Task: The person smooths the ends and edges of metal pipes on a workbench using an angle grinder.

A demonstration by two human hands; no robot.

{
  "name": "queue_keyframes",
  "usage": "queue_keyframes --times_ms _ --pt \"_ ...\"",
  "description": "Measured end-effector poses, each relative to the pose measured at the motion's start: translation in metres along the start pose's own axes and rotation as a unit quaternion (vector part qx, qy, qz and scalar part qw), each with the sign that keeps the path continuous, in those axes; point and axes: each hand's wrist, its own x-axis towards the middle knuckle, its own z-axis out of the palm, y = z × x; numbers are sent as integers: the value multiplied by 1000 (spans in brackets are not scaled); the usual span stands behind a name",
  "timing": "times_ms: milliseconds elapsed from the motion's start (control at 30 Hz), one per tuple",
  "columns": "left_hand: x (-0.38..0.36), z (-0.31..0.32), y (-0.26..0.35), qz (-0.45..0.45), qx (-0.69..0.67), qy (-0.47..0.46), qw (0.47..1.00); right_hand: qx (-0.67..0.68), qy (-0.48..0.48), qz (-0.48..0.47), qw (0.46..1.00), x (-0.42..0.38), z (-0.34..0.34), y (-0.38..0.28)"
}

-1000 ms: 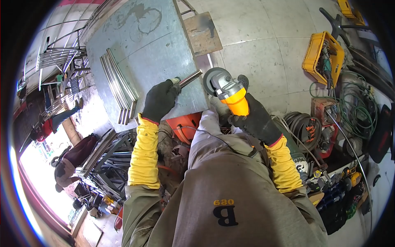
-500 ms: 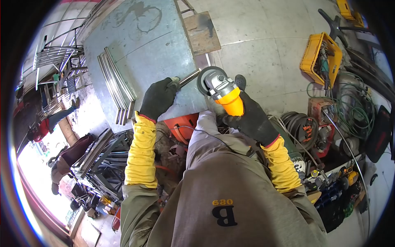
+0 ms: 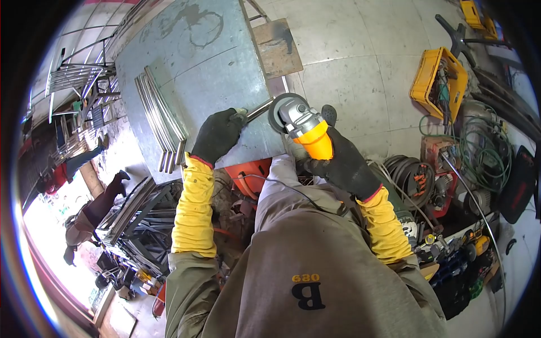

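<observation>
Since the earlier frame, the grinder (image 3: 301, 125) had slid left until its disc met the end of the tube (image 3: 258, 109), and the person (image 3: 90, 217) at far left had bent lower. Nearest that person stood a rack (image 3: 138, 217) of metal bars. On the table (image 3: 191, 62) lay a bundle of tubes (image 3: 160, 121), well apart from the work. The left hand (image 3: 218, 135), in a black glove, was closed around the near end of the tube and pinned it against the table close to the table's edge, the free end pointing up and right. The right hand (image 3: 344, 163), also gloved, was wrapped tight round the grinder's yellow body, disc toward the tube. Beyond the table's far corner sat a wooden board (image 3: 276, 48). Farther right on the floor stood a yellow crate (image 3: 439, 76), with green hose (image 3: 487, 149) coiled beside it.
</observation>
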Motion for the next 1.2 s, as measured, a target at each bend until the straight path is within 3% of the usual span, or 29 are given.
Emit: queue_keyframes --times_ms 400,467,567,867,967,1200 --pt "1 2 -6 57 -13 18 998 -7 16 -11 1000 -5 1 4" --pt "0 -6 9 -36 -49 -33 998 -5 15 -21 1000 -1 1 5" --pt "2 -12 17 -73 -79 -65 992 11 -1 -35 999 2 2 10" --pt "4 -17 19 -99 -99 -84 987 -1 3 -18 1000 0 1 12" --pt "4 -15 16 -92 -93 -82 988 4 6 -60 998 4 1 7" --pt "8 -17 15 -119 -102 -97 983 32 -4 -12 999 -6 -1 7"
